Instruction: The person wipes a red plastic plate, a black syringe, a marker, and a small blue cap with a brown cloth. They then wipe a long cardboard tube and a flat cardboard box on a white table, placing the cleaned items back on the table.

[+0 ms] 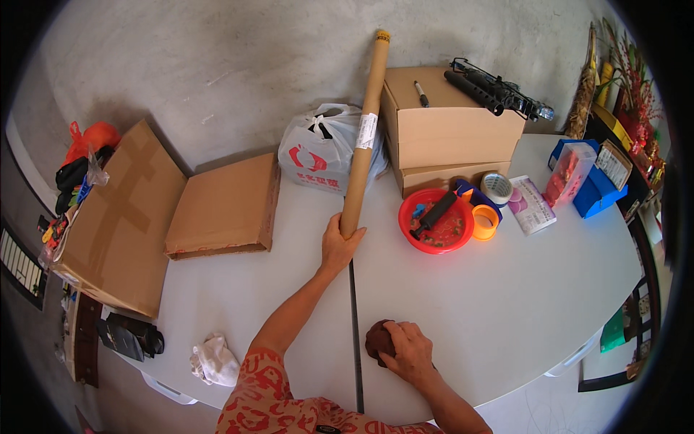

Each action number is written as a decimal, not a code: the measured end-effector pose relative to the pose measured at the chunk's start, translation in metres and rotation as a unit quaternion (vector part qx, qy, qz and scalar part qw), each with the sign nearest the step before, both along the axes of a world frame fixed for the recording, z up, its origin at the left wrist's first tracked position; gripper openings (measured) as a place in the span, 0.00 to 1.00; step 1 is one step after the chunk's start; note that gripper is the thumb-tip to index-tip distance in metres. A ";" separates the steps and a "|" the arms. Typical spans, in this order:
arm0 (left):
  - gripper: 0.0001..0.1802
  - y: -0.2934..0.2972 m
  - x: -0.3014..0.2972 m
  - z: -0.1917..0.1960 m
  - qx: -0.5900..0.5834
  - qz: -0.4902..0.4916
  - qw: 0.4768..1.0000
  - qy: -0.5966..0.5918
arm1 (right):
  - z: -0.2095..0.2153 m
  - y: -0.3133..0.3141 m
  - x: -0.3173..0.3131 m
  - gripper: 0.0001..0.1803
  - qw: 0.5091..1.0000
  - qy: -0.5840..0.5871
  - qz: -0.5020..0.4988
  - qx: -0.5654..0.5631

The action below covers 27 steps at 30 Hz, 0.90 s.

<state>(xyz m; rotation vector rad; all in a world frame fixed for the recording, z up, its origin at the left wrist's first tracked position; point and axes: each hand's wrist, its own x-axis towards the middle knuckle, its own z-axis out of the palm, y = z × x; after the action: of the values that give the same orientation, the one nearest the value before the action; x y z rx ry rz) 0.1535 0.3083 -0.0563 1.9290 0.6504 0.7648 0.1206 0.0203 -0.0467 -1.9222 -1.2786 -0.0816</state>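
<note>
My left hand (338, 249) is closed round the lower end of a long brown cardboard tube (352, 189). The tube stands tilted, its top leaning a little to the right, with a yellow band at the upper end and a white label midway. Behind it is a white plastic bag (316, 158) with red print. On the near part of the table, my right hand (410, 353) grips a bunched dark brown cloth (377, 343), which rests on the white tabletop just right of the seam. Part of the cloth is hidden under the fingers.
Cardboard boxes (450, 137) carry a pen and black metal gear. A red bowl (436, 244) holds a black hand pump; tape rolls (496, 188) and a blue box (599, 199) lie farther right. At left are a flat carton (224, 206), a large carton (119, 224) and a white cloth (215, 360).
</note>
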 end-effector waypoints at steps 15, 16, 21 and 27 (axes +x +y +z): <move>0.44 -0.016 -0.023 -0.003 -0.023 0.023 0.999 -0.021 | -0.001 0.001 0.000 0.38 0.999 -0.038 0.005 0.007; 0.42 -0.016 -0.025 -0.003 -0.030 0.021 0.999 -0.008 | -0.001 0.001 -0.001 0.38 0.999 -0.039 0.006 0.009; 0.31 -0.047 -0.035 -0.008 -0.022 0.019 0.999 -0.020 | -0.001 0.002 -0.001 0.37 0.999 -0.055 0.003 -0.003; 0.24 -0.095 -0.067 0.016 -0.099 -0.032 0.993 -0.048 | 0.002 0.002 -0.001 0.33 0.999 -0.026 0.004 -0.018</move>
<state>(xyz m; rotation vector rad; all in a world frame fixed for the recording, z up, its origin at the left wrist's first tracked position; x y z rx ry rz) 0.0869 0.2132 -0.0406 1.7144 0.5803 0.7202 0.1193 0.0221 -0.0447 -1.9570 -1.3311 -0.1058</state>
